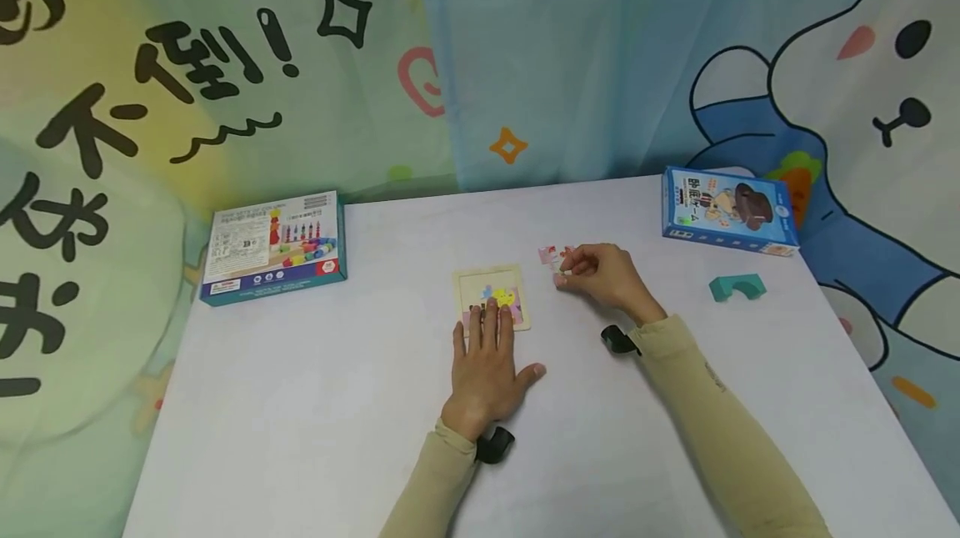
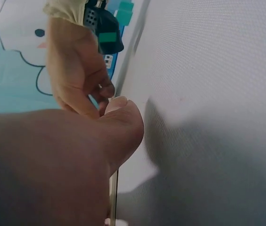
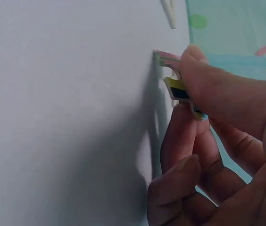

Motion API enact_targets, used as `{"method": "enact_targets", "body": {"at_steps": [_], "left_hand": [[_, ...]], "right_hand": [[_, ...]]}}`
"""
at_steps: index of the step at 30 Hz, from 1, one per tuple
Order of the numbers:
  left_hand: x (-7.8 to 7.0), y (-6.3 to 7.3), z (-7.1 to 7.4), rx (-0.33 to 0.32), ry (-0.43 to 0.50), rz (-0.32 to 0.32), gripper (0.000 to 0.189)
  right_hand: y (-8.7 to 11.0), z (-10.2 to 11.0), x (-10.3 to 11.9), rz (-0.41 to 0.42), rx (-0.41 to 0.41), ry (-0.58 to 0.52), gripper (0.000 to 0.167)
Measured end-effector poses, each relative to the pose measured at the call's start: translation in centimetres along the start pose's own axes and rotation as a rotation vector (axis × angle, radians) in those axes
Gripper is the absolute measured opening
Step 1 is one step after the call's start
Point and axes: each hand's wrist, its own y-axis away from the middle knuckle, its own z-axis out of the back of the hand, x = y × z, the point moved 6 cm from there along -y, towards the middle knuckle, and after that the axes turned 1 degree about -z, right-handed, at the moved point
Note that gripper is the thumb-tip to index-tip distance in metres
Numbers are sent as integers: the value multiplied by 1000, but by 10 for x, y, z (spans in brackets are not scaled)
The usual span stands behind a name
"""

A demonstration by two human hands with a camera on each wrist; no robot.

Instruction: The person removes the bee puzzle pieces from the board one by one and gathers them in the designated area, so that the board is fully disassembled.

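My left hand (image 1: 486,371) lies palm down with its fingers straight, the fingertips resting on the lower part of a small square jigsaw puzzle board (image 1: 462,281). Pink, yellow and blue picture pieces show inside the board's pale frame; the fingers hide part of them. To the right, my right hand (image 1: 603,275) pinches a small puzzle piece (image 3: 176,89) between thumb and fingers, yellow and dark on its face. Pinkish loose puzzle pieces (image 1: 549,254) lie on the table beside that hand, partly covered by it. In the left wrist view, the left thumb (image 2: 123,122) blocks most of the board.
A flat game box (image 1: 273,246) lies at the back left of the white table (image 1: 300,404). At the back right is a blue box (image 1: 727,208), with a teal arch-shaped block (image 1: 737,287) in front of it. A printed curtain (image 1: 540,62) hangs behind the table.
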Motion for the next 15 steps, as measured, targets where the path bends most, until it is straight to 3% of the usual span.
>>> {"method": "enact_targets", "body": {"at_steps": [8, 15], "left_hand": [[0, 0, 3, 5, -11, -3, 99], [1, -1, 0, 17, -12, -5, 101]], "right_hand": [[3, -5, -1, 20, -45, 43, 24], [4, -5, -5, 49, -15, 35, 32]]}}
